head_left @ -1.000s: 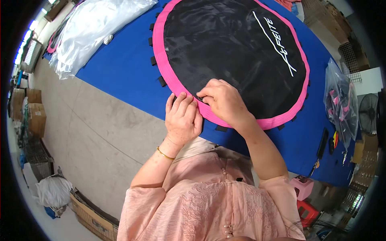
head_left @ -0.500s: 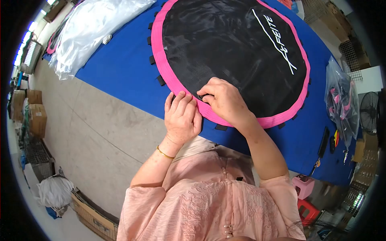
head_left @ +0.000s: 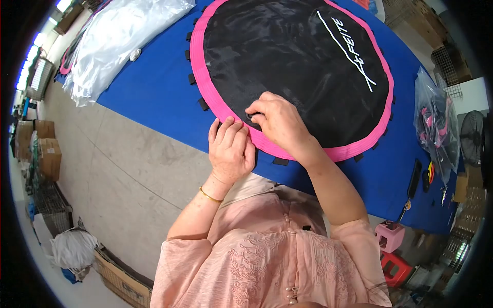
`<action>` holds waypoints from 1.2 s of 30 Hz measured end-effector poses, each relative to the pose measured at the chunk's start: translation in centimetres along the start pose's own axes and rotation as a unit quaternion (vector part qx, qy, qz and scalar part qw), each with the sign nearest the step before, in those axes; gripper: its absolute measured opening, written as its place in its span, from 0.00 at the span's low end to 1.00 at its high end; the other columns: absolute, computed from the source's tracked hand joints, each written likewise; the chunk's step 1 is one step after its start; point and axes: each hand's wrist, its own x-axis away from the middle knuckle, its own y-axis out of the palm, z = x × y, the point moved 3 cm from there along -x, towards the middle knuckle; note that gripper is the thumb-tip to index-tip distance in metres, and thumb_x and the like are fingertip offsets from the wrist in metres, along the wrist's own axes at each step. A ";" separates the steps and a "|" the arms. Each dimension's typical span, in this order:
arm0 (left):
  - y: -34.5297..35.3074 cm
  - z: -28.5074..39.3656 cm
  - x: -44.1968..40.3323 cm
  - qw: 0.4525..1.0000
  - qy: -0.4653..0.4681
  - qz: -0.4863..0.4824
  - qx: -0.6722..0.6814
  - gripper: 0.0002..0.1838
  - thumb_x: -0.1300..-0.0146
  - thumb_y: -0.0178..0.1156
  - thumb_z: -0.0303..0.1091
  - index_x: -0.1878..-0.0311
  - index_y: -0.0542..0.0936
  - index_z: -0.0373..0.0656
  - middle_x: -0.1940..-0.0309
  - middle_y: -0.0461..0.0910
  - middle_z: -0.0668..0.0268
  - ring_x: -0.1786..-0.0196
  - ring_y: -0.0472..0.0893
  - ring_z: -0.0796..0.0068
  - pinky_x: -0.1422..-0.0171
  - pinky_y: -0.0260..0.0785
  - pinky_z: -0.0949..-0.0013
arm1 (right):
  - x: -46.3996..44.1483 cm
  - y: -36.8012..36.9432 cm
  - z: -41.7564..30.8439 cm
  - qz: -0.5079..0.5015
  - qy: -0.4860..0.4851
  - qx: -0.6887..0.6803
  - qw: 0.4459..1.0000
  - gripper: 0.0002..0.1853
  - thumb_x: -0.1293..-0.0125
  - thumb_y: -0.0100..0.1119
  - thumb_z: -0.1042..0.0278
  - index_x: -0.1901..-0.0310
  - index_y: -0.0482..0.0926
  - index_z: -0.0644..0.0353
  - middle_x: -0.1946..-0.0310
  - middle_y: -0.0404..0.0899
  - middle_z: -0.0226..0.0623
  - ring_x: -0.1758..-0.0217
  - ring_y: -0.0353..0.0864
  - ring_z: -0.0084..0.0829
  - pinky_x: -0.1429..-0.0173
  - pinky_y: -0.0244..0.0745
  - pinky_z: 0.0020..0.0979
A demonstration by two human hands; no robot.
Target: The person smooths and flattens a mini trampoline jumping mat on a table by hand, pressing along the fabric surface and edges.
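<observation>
A round black trampoline mat (head_left: 287, 61) with white lettering lies on the blue table. Around it runs a pink border (head_left: 205, 72), with short black tabs (head_left: 203, 104) along the outer edge. My left hand (head_left: 231, 149) grips the near edge of the mat, fingertips on the pink border and thumb alongside. Just to its right, my right hand (head_left: 280, 120) is closed in a pinch over the black fabric by the border's inner edge. A small dark bit shows at its fingertips; whether it is mat fabric or a separate piece, I cannot tell.
Clear plastic sheeting (head_left: 123, 41) covers the table's far left. At the right lie a plastic bag with pink and black pieces (head_left: 436, 123), a black-handled tool (head_left: 414, 178) and a yellow-and-black tool (head_left: 428, 177). A red stool (head_left: 395, 269) stands below the table's right side.
My right hand has moved slightly left and up, still pinched. The mat appears shifted slightly left in view. My left hand stays at the edge.
</observation>
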 end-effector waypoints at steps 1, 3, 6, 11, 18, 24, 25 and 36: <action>0.0 -0.1 0.0 1.000 0.000 -0.001 0.000 0.13 0.42 0.65 0.30 0.54 0.86 0.37 0.50 0.85 0.56 0.37 0.82 0.53 0.23 0.65 0.43 | -0.3 0.1 0.2 0.016 -0.008 0.013 1.000 0.08 0.38 0.72 0.76 0.57 0.89 0.62 0.60 0.85 0.42 0.54 0.87 0.46 0.48 0.82 0.41; -0.1 -0.1 0.0 1.000 0.001 -0.001 -0.003 0.13 0.42 0.65 0.30 0.54 0.86 0.37 0.50 0.85 0.56 0.37 0.82 0.53 0.22 0.65 0.43 | -0.5 0.0 0.4 0.007 0.000 -0.002 1.000 0.08 0.38 0.72 0.76 0.57 0.89 0.62 0.59 0.85 0.43 0.54 0.87 0.46 0.49 0.82 0.41; -0.1 -0.1 0.0 1.000 -0.003 -0.001 -0.002 0.13 0.42 0.65 0.29 0.54 0.86 0.37 0.50 0.85 0.56 0.37 0.82 0.53 0.22 0.65 0.43 | -0.1 -0.2 0.2 -0.020 0.020 -0.024 0.999 0.08 0.37 0.72 0.76 0.56 0.89 0.63 0.59 0.85 0.43 0.54 0.87 0.46 0.49 0.82 0.41; 0.0 -0.1 0.1 1.000 -0.001 -0.002 0.000 0.13 0.42 0.65 0.29 0.55 0.86 0.37 0.50 0.85 0.56 0.37 0.82 0.53 0.22 0.65 0.43 | 0.2 -0.2 -0.1 -0.021 0.022 -0.029 0.999 0.08 0.37 0.72 0.76 0.56 0.89 0.62 0.59 0.85 0.43 0.55 0.87 0.47 0.49 0.83 0.41; 0.0 -0.2 0.0 1.000 -0.001 -0.003 0.002 0.13 0.42 0.65 0.30 0.55 0.86 0.37 0.50 0.85 0.56 0.37 0.82 0.53 0.22 0.65 0.43 | 0.2 -0.4 0.0 -0.020 0.015 -0.008 1.000 0.08 0.37 0.71 0.77 0.56 0.89 0.63 0.59 0.85 0.44 0.55 0.87 0.47 0.50 0.83 0.42; 0.0 0.0 0.1 1.000 -0.001 -0.002 0.005 0.13 0.42 0.65 0.30 0.55 0.86 0.37 0.50 0.85 0.55 0.37 0.82 0.52 0.22 0.65 0.43 | 0.1 -0.5 0.1 -0.010 0.016 -0.007 1.000 0.08 0.38 0.70 0.77 0.57 0.89 0.63 0.59 0.85 0.45 0.55 0.87 0.47 0.50 0.82 0.41; 0.0 -0.1 0.0 1.000 -0.001 -0.003 0.006 0.13 0.42 0.64 0.30 0.55 0.86 0.37 0.50 0.85 0.55 0.38 0.82 0.52 0.22 0.65 0.43 | -0.1 -0.5 0.2 0.003 0.011 -0.003 1.000 0.08 0.38 0.70 0.77 0.57 0.89 0.63 0.59 0.85 0.45 0.56 0.87 0.47 0.50 0.82 0.41; -0.3 0.5 -0.7 0.999 -0.025 -0.024 0.000 0.19 0.43 0.74 0.42 0.57 0.83 0.38 0.50 0.83 0.54 0.37 0.80 0.50 0.25 0.65 0.42 | 3.1 -3.1 0.4 -0.065 0.055 -0.027 0.996 0.07 0.39 0.69 0.79 0.59 0.89 0.65 0.61 0.85 0.44 0.59 0.88 0.45 0.53 0.82 0.39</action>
